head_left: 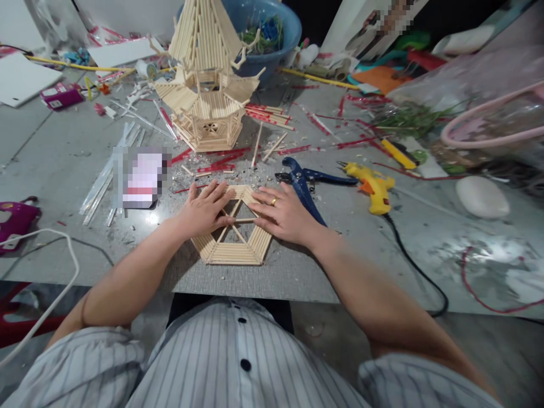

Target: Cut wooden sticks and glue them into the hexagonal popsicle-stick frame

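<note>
Head view, seen as if I stood by the worker, taking the wooden piece as the clock's centre: nearest is a grey-and-white striped shirt [238, 362] at 6 o'clock, close to the edge of the grey table [140, 260]. On the tabletop lies a flat, many-sided frame of pale round wooden sticks [235, 254], with spokes meeting in its middle. Both hands rest on it, fingers spread and not curled round anything: the left hand [206, 209] toward 10 o'clock, the right hand [284, 215], wearing a gold ring, toward 2.

Farther out, blue-handled metal pliers [302, 190] lie at 2 o'clock, just short of a yellow plastic glue gun [376, 190]. A blurred rectangular slab [144, 178] sits at 10. Beyond it all, just before 12, stands a tiered pagoda of pale sticks [208, 102]. Just past 2 there's a pink-rimmed oval container [447, 133]; I can't make out its contents. Farthest, behind the pagoda, a round blue plastic tub [291, 34] holds green leafy stuff [267, 37] and something bright blue.
</note>
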A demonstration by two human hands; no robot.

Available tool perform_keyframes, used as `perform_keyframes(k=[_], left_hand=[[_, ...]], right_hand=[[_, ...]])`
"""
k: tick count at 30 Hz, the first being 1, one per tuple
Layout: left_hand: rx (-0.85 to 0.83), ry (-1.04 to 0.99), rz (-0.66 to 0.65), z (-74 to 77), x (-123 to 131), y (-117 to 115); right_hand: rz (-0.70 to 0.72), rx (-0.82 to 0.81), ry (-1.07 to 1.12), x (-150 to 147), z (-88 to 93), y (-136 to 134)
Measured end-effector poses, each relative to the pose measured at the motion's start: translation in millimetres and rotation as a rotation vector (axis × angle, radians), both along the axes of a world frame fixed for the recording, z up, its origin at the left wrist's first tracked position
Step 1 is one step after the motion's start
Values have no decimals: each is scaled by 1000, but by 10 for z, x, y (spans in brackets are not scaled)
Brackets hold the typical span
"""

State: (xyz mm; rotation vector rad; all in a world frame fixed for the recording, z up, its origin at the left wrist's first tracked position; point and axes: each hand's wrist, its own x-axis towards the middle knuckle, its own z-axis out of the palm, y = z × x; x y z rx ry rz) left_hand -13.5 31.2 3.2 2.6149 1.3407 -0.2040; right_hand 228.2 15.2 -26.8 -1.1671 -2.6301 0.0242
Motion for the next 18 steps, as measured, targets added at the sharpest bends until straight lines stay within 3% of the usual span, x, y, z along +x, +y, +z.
perform_keyframes(k=[6, 11, 18], left_hand=[[8, 12, -6, -30, -4, -2], [31, -50, -17, -29, -17, 14], [211, -159, -11, -14, -71, 105]], right_hand=[[-16, -13, 18, -15, -52, -3], [-84, -46, 59, -39, 88, 67], [-245, 8, -107, -101, 275, 574]])
